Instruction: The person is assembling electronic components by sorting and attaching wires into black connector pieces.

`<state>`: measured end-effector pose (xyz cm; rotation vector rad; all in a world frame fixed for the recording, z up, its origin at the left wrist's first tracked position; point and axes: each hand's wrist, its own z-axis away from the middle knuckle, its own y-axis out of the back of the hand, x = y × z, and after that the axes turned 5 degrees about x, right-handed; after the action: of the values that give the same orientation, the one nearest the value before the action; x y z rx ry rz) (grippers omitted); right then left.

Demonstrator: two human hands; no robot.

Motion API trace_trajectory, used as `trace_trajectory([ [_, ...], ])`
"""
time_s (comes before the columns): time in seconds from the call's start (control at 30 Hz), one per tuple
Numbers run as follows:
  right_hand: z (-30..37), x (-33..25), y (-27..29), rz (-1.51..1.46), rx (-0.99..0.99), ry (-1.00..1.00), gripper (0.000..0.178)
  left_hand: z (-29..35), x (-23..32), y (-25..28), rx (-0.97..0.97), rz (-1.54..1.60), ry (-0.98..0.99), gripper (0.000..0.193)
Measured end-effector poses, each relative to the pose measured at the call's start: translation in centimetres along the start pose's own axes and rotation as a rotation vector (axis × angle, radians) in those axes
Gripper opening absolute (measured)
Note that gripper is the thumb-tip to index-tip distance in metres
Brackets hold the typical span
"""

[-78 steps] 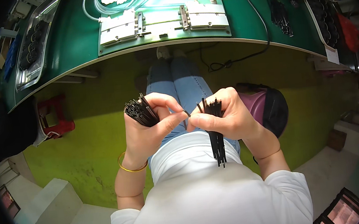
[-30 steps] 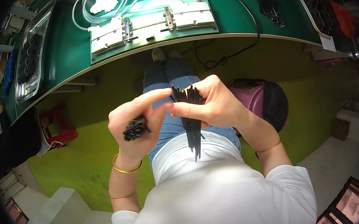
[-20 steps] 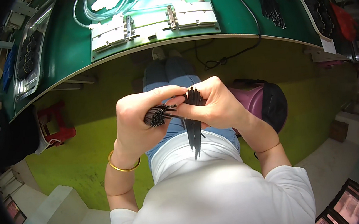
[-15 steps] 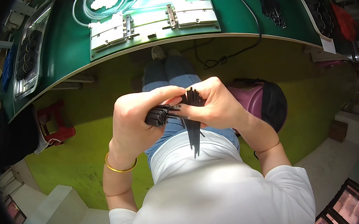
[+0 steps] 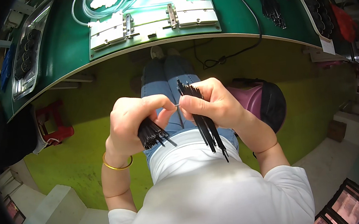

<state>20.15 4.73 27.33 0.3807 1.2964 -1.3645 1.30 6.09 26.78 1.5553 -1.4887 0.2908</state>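
Note:
Over my lap, my left hand [image 5: 124,122] is closed round a bundle of thin black wires [image 5: 150,134], whose cut ends fan out below the palm. My left thumb and forefinger pinch at a fine light strand that reaches across to my right fingertips. My right hand [image 5: 218,102] grips a second, longer bundle of black wires [image 5: 207,128] between thumb and fingers. That bundle slants down toward my white shirt, and its lower ends are spread apart. What the strand belongs to is too small to tell.
Ahead, a green workbench [image 5: 67,45] carries a metal fixture [image 5: 153,25] with clear hoses [image 5: 90,10]. More black wires [image 5: 270,8] lie at its right. A tray of black coils [image 5: 29,53] is at the left. Red [image 5: 58,124] and purple [image 5: 250,100] stools flank me.
My hands have moved slightly apart. The left bundle has tipped downward, and the right one has swung from upright to a slant with its wires spreading. A fine strand now shows between the fingertips.

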Motion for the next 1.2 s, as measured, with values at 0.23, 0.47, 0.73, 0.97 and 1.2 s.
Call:
trace_trajectory([
  [0.23, -0.1, 1.8, 0.1, 0.092, 0.076, 0.181, 0.013, 1.1, 0.9, -1.5, 0.201, 0.339, 0.451, 0.013],
  [0.47, 0.2, 1.7, -0.3, 0.215, 0.119, 0.314, 0.01, 1.2, 1.4, -1.9, 0.255, 0.524, 0.676, 0.011],
  [0.73, 0.2, 1.4, -0.2, 0.384, 0.139, 0.488, 0.014, 0.9, 1.7, -1.9, 0.261, 0.546, 0.674, 0.01],
  [0.97, 0.3, 1.1, -0.4, 0.485, 0.151, 0.55, 0.015, 0.8, 1.9, -1.7, 0.233, 0.557, 0.692, 0.009],
  [1.2, 0.1, 1.0, -0.1, 0.544, 0.132, 0.582, 0.014, 0.7, 1.7, -1.4, 0.193, 0.577, 0.69, 0.009],
])
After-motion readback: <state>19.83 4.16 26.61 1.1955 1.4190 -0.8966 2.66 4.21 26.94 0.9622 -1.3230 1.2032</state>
